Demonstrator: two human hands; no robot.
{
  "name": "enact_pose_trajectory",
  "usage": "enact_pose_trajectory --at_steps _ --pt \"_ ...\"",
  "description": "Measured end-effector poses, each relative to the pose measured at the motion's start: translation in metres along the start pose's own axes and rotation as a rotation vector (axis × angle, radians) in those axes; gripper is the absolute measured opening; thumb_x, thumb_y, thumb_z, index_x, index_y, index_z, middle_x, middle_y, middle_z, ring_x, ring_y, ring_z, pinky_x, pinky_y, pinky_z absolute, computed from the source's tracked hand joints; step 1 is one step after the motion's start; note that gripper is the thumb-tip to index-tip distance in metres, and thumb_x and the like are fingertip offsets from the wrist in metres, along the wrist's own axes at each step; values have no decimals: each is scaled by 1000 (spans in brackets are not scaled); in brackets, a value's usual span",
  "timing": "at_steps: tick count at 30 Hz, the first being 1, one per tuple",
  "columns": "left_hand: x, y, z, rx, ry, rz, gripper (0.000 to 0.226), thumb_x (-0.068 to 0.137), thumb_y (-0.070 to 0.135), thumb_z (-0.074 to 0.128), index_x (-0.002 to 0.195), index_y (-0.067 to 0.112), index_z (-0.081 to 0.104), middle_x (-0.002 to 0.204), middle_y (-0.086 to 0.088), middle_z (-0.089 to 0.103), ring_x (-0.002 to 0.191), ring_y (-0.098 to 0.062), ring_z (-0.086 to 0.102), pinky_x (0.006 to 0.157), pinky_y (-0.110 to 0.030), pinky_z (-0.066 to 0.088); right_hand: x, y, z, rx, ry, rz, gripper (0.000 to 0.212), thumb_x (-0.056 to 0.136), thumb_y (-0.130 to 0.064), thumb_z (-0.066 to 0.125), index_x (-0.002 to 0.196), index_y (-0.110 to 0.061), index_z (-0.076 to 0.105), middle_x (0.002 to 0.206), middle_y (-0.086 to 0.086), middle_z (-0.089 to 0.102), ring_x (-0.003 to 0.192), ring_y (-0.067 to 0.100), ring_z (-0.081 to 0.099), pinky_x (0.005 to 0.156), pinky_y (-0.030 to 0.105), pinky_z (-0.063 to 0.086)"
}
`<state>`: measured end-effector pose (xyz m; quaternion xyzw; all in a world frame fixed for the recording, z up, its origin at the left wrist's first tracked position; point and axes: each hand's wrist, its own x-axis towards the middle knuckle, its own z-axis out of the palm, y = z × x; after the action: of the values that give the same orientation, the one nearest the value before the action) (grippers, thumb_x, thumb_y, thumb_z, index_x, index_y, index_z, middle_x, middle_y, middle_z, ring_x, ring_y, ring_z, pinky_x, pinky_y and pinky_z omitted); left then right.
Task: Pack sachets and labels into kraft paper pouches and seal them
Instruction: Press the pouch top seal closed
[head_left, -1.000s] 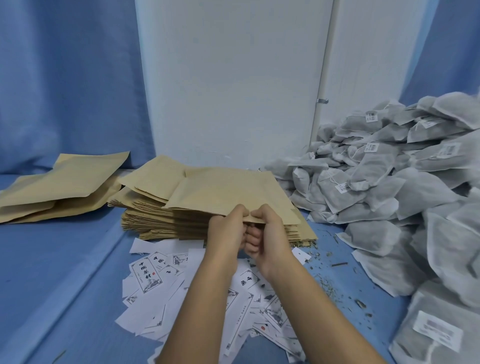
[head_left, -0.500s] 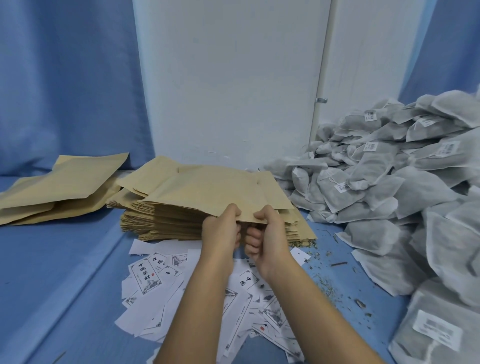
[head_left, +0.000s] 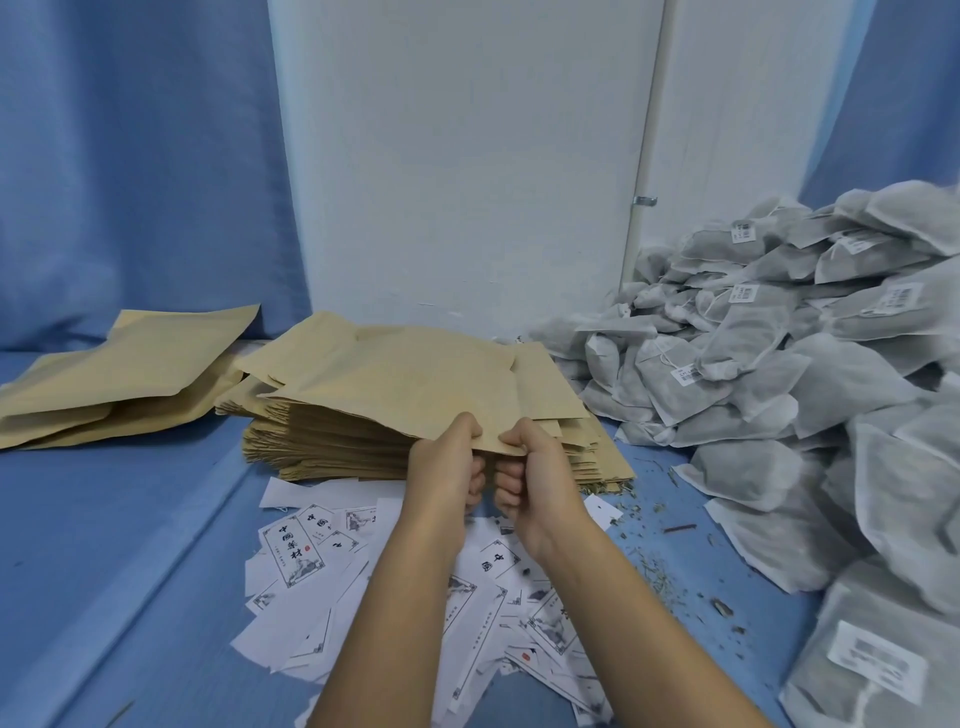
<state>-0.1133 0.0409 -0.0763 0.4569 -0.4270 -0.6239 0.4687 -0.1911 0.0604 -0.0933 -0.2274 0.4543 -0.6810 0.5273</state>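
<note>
A kraft paper pouch (head_left: 410, 379) is lifted off the top of a thick stack of kraft pouches (head_left: 332, 447) in the middle. My left hand (head_left: 449, 462) and my right hand (head_left: 535, 467) pinch its near edge side by side, thumbs on top, fingers curled beneath. A scatter of white printed labels (head_left: 311, 566) lies on the blue surface in front of the stack, partly hidden by my forearms. A big heap of grey mesh sachets (head_left: 779, 364) fills the right side.
Several more kraft pouches (head_left: 119, 374) lie at the far left. A white wall panel (head_left: 457, 166) stands behind the stack, with blue curtains on both sides. Dried herb crumbs (head_left: 660, 561) litter the blue surface near the sachets.
The top pouch has slid towards me and to the left, and its near edge has risen off the stack. Both hands kept their pinch.
</note>
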Motion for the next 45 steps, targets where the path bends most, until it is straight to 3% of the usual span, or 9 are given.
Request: enact_pose_trajectory --at_steps 3,9,14,22,25,27,31,36,45 --pt "-2 -1 3 19 -51 -6 29 82 16 52 55 13 43 41 0 31 36 -13 23 37 -15 18 -1 -1 1 -38 -32 -10 22 84 -11 46 63 -12 43 38 -1 40 34 8 21 35 18 14" --pt "3 -3 0 -79 6 51 34 84 6 48 52 12 38 34 4 28 28 -8 20 33 -13 18 -5 0 5 -144 -64 -19 31 89 -14 49 60 -16 39 39 -7 29 36 7 19 37 18 14" --pt "0 -5 5 -58 13 61 33 83 10 51 52 11 40 37 2 32 31 -10 24 35 -14 22 -6 -4 7 -25 -14 -25 37 90 -7 47 55 -14 36 33 -7 28 28 5 17 32 16 13" --pt "3 -1 -1 -138 74 96 29 86 9 50 62 16 34 36 6 30 29 -6 20 32 -15 16 -4 -2 6 88 52 -11 33 88 -15 50 59 -16 35 36 -7 25 30 7 15 32 18 12" --pt "3 -2 0 -96 19 79 30 88 14 50 60 12 40 37 3 34 30 -9 26 34 -14 19 -7 -1 7 25 44 -38 34 90 -24 51 59 -16 38 38 -6 28 30 7 20 31 18 16" --pt "2 -3 1 -61 2 58 32 88 21 50 59 11 44 38 2 35 31 -10 28 36 -16 20 -8 -1 7 -26 65 -74 34 89 -19 52 58 -15 40 36 -6 32 28 6 24 31 17 20" --pt "1 -3 0 -59 130 108 24 84 15 51 61 7 46 33 8 32 28 -8 24 33 -16 20 -7 3 9 32 142 -122 30 86 -11 52 59 -14 40 37 -8 30 30 6 22 32 17 20" --pt "-1 -4 3 -64 71 82 31 84 14 48 56 14 36 33 7 28 28 -9 20 32 -13 17 -4 7 8 42 107 -78 20 87 -18 53 73 -13 40 40 -5 30 32 8 21 32 18 19" --pt "4 -2 -6 -95 93 93 28 85 13 51 59 7 45 32 7 31 28 -8 21 32 -16 17 -2 1 2 82 194 -109 28 86 -15 52 61 -15 38 38 -6 28 32 7 19 33 18 16"
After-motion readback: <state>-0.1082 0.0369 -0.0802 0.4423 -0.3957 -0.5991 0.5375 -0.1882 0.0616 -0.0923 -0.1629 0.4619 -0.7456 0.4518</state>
